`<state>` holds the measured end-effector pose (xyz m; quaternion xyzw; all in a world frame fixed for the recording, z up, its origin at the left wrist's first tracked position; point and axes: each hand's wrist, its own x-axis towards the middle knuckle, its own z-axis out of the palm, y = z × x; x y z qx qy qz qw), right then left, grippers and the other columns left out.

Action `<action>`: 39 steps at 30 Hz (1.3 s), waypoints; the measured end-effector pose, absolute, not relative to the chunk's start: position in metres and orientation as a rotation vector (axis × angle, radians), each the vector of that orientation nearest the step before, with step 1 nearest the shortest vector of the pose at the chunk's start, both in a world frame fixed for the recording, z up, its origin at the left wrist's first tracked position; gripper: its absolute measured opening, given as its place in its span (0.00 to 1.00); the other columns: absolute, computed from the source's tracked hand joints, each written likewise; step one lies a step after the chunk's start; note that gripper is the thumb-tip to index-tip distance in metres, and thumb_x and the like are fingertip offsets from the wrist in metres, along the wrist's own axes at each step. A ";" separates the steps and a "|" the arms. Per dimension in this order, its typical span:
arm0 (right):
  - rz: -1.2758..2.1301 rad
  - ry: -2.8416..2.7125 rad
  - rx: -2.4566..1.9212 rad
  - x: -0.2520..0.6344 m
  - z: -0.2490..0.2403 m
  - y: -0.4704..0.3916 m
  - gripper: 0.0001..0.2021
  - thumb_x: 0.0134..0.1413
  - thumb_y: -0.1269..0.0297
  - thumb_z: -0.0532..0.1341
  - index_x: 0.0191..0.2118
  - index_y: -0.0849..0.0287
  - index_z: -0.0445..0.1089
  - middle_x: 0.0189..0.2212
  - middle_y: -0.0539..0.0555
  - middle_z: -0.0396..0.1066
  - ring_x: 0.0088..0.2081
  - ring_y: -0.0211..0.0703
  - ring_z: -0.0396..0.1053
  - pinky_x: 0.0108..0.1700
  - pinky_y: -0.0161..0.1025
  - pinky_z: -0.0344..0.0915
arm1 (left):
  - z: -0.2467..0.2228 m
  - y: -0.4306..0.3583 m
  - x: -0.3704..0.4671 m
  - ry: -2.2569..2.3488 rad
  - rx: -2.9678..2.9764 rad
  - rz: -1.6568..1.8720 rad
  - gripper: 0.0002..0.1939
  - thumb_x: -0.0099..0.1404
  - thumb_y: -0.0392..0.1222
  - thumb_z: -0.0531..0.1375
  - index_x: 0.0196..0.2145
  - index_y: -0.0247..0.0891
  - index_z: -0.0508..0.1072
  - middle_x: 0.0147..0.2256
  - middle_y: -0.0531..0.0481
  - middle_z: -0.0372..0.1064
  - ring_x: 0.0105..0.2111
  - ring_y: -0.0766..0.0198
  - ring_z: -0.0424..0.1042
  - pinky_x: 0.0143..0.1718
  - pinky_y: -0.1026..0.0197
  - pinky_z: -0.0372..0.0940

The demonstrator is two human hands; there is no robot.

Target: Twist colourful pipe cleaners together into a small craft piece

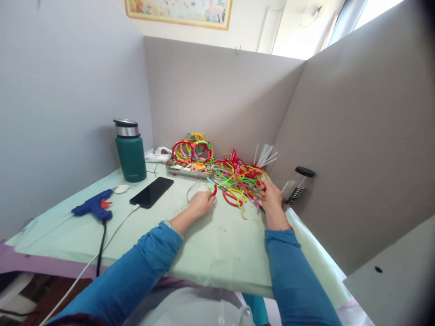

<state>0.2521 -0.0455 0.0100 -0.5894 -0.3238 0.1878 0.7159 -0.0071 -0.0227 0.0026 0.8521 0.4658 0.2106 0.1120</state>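
Note:
My left hand point(201, 203) is closed on a short red pipe cleaner point(215, 190) over the middle of the table. Farther right, my right hand point(271, 195) is at the right edge of a tangled pile of coloured pipe cleaners point(238, 174), its fingers pinched together; an orange strand runs up to them, but whether they grip it is too small to tell. A red ring point(232, 199) lies between my hands. Behind my left hand stands a metal tray point(190, 172) bearing several rings of twisted coloured strands point(193, 149).
On the left are a green bottle point(131, 158), a black phone point(152, 192) with a white cable, and a blue glue gun point(93, 205). White sticks point(266, 156) stand behind the pile. A black-lidded clear container point(299, 185) is at the right edge. Grey partitions point(217, 90) surround the table.

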 end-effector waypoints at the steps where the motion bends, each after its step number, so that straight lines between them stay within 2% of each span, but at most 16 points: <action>1: 0.614 -0.707 -1.177 0.243 0.014 -0.045 0.10 0.45 0.55 0.58 0.29 0.57 0.66 0.18 0.49 0.65 0.17 0.37 0.59 0.18 0.34 0.56 | 0.003 -0.022 -0.007 1.350 2.488 0.622 0.18 0.64 0.46 0.46 0.35 0.37 0.73 0.35 0.43 0.73 0.37 0.59 0.69 0.36 0.62 0.59; 4: 0.982 -0.724 -0.887 0.203 0.019 -0.044 0.08 0.41 0.61 0.63 0.27 0.56 0.65 0.19 0.48 0.65 0.20 0.35 0.62 0.21 0.34 0.60 | 0.003 -0.021 -0.007 1.307 2.454 0.621 0.17 0.64 0.45 0.47 0.35 0.36 0.73 0.36 0.44 0.73 0.38 0.61 0.69 0.37 0.63 0.59; 6: 1.089 -0.762 -0.821 0.177 0.018 -0.044 0.09 0.39 0.63 0.64 0.29 0.56 0.65 0.20 0.47 0.65 0.21 0.35 0.62 0.23 0.34 0.61 | 0.003 -0.020 -0.006 1.280 2.437 0.631 0.16 0.63 0.44 0.48 0.34 0.36 0.73 0.36 0.45 0.73 0.38 0.61 0.69 0.37 0.63 0.59; 9: 1.170 -0.843 -0.824 0.153 0.011 -0.042 0.11 0.40 0.60 0.65 0.30 0.57 0.66 0.17 0.45 0.61 0.18 0.32 0.57 0.21 0.32 0.57 | 0.004 -0.020 -0.006 1.269 2.403 0.650 0.15 0.63 0.43 0.48 0.32 0.36 0.73 0.33 0.46 0.73 0.35 0.63 0.68 0.34 0.64 0.59; 14: 1.115 -0.822 -0.898 0.143 -0.004 -0.040 0.13 0.37 0.58 0.65 0.29 0.60 0.66 0.19 0.47 0.64 0.18 0.30 0.56 0.18 0.31 0.53 | 0.004 -0.019 -0.005 1.222 2.315 0.672 0.14 0.62 0.41 0.48 0.34 0.36 0.73 0.26 0.50 0.71 0.29 0.66 0.67 0.31 0.66 0.58; 19: 0.896 -0.853 -1.048 0.138 -0.012 -0.036 0.12 0.39 0.56 0.62 0.28 0.60 0.65 0.20 0.47 0.66 0.16 0.29 0.54 0.17 0.30 0.50 | 0.001 -0.014 -0.005 1.225 2.252 0.752 0.15 0.62 0.46 0.49 0.32 0.35 0.73 0.25 0.50 0.70 0.26 0.66 0.67 0.28 0.65 0.57; 22: 0.815 -0.853 -1.092 0.137 -0.012 -0.035 0.11 0.41 0.56 0.60 0.27 0.59 0.65 0.19 0.47 0.66 0.16 0.30 0.54 0.17 0.30 0.49 | 0.001 -0.012 -0.005 1.211 2.176 0.833 0.18 0.63 0.47 0.47 0.32 0.35 0.73 0.24 0.51 0.69 0.26 0.66 0.66 0.28 0.66 0.58; 28: 0.969 -0.918 -0.961 0.132 -0.010 -0.039 0.13 0.39 0.55 0.64 0.27 0.60 0.64 0.20 0.46 0.66 0.16 0.29 0.55 0.18 0.31 0.51 | 0.004 -0.013 -0.005 1.175 2.128 0.869 0.19 0.63 0.45 0.46 0.31 0.36 0.74 0.21 0.53 0.67 0.25 0.67 0.66 0.27 0.67 0.58; 34: 1.023 -1.037 -0.945 0.125 -0.016 -0.039 0.14 0.39 0.56 0.65 0.29 0.61 0.66 0.20 0.46 0.65 0.16 0.28 0.54 0.17 0.29 0.48 | 0.006 -0.017 -0.006 1.194 2.172 0.897 0.19 0.63 0.46 0.46 0.24 0.35 0.71 0.21 0.53 0.67 0.24 0.68 0.65 0.28 0.66 0.57; 36: 1.021 -1.025 -0.976 0.125 -0.017 -0.038 0.14 0.39 0.57 0.65 0.29 0.61 0.66 0.20 0.46 0.64 0.16 0.28 0.54 0.17 0.29 0.48 | 0.006 -0.017 -0.006 1.183 2.175 0.901 0.16 0.63 0.44 0.47 0.26 0.35 0.70 0.22 0.53 0.67 0.24 0.68 0.64 0.27 0.66 0.56; 39: 1.033 -1.019 -0.982 0.126 -0.017 -0.037 0.14 0.39 0.57 0.66 0.28 0.62 0.66 0.20 0.46 0.63 0.16 0.27 0.54 0.16 0.29 0.48 | 0.003 -0.017 -0.006 1.144 2.132 0.910 0.11 0.62 0.41 0.49 0.34 0.36 0.70 0.22 0.54 0.68 0.23 0.68 0.64 0.26 0.66 0.57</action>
